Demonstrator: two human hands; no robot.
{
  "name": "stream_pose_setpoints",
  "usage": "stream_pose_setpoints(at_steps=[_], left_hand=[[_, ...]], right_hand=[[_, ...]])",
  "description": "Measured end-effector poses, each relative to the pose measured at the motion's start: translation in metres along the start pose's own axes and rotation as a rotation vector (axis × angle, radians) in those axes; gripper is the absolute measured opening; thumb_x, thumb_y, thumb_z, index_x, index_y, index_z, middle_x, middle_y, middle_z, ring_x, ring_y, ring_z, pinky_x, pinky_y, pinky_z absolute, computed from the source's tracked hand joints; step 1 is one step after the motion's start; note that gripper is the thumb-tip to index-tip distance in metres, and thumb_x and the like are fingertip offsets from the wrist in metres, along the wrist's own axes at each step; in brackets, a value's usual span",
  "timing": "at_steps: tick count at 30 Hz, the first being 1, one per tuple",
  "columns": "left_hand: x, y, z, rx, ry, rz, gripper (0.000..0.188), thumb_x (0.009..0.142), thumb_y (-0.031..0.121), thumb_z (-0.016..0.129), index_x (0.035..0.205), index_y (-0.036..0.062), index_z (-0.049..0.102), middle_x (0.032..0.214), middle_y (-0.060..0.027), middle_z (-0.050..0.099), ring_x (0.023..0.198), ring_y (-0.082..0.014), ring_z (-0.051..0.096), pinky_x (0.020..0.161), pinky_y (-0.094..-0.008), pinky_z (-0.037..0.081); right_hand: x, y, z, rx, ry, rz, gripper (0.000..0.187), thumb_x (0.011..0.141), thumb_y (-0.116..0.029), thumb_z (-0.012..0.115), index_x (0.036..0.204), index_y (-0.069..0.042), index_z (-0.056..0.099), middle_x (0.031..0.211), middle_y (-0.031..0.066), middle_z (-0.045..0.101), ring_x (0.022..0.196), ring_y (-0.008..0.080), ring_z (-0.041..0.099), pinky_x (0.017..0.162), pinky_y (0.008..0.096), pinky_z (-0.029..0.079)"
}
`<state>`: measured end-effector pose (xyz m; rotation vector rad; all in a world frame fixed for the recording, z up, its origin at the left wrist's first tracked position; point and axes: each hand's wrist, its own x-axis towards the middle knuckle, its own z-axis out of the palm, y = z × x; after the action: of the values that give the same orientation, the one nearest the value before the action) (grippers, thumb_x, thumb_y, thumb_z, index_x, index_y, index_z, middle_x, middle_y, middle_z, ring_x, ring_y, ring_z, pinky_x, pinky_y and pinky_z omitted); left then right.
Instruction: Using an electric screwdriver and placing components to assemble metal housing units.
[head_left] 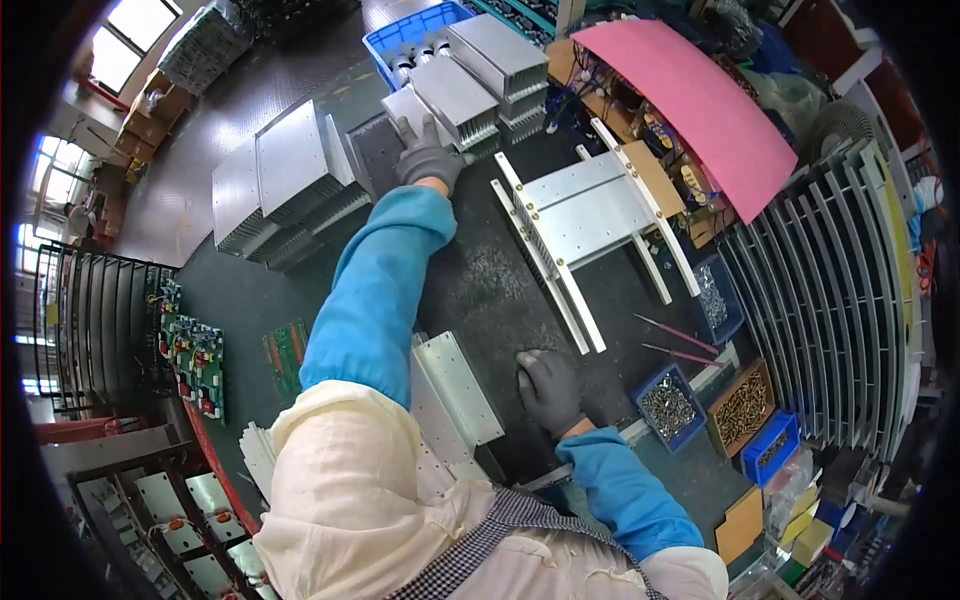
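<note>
My left hand (432, 160), in a grey glove, reaches to the far side of the table. Its fingers are spread over the top of a low finned aluminium heat sink (404, 106), with the thumb out to the right. My right hand (550, 391), also gloved, rests on the dark tabletop nearer to me. Its fingers curl in, and nothing shows in them. Beyond it lies an assembly of aluminium plates (580, 207) with white bars (548, 262) fixed along its sides by brass-coloured screws.
More heat sinks (295, 165) are stacked at the left; others (497, 62) stand behind my left hand by a blue crate (385, 40). Aluminium profiles (455, 385) lie near me. Two pink-handled screwdrivers (690, 356) and screw bins (670, 408) are at right, below a pink sheet (700, 100).
</note>
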<state>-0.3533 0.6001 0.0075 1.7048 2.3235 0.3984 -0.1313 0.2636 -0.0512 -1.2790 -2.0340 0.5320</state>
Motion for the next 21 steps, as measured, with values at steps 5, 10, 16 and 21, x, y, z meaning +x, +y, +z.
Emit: stream_pose_setpoints(at_steps=[5,10,16,21], left_hand=[[-0.007,-0.013,0.004,0.097,0.063,0.03,0.104,0.068,0.051,0.082,0.155,0.0234,0.032,0.164,-0.0194,0.006,0.136,-0.0399,0.046,0.106,-0.0466,0.046],[-0.006,-0.063,-0.004,0.117,0.063,0.098,0.101,0.07,0.043,0.081,0.154,0.0145,0.032,0.162,-0.0225,0.011,0.143,-0.0401,0.035,0.113,-0.0404,0.038],[-0.008,-0.048,0.005,0.189,0.079,-0.078,0.119,0.067,0.064,0.075,0.157,0.0127,0.018,0.161,-0.025,0.011,0.143,-0.0433,0.033,0.113,-0.0429,0.037],[-0.01,-0.016,-0.001,0.066,-0.079,-0.219,0.126,0.065,0.062,0.08,0.159,0.0148,0.011,0.162,-0.0273,0.001,0.141,-0.0462,0.033,0.115,-0.0457,0.034]], right_hand=[[-0.004,0.004,0.004,0.074,0.032,0.028,0.03,0.082,-0.006,0.064,0.113,-0.005,0.062,0.105,0.0132,0.064,0.099,0.0332,0.062,0.086,0.0432,0.051],[-0.002,0.004,0.005,0.126,0.05,0.016,0.03,0.082,-0.006,0.065,0.113,-0.006,0.062,0.104,0.013,0.064,0.098,0.0328,0.062,0.086,0.0433,0.052],[-0.005,0.004,0.002,0.121,0.097,0.019,0.026,0.081,-0.003,0.066,0.106,-0.005,0.064,0.099,0.0139,0.066,0.092,0.0338,0.064,0.08,0.043,0.052],[-0.006,0.003,0.004,0.065,0.044,0.045,0.028,0.083,-0.006,0.064,0.11,-0.007,0.063,0.103,0.0122,0.065,0.097,0.0327,0.063,0.085,0.0432,0.053]])
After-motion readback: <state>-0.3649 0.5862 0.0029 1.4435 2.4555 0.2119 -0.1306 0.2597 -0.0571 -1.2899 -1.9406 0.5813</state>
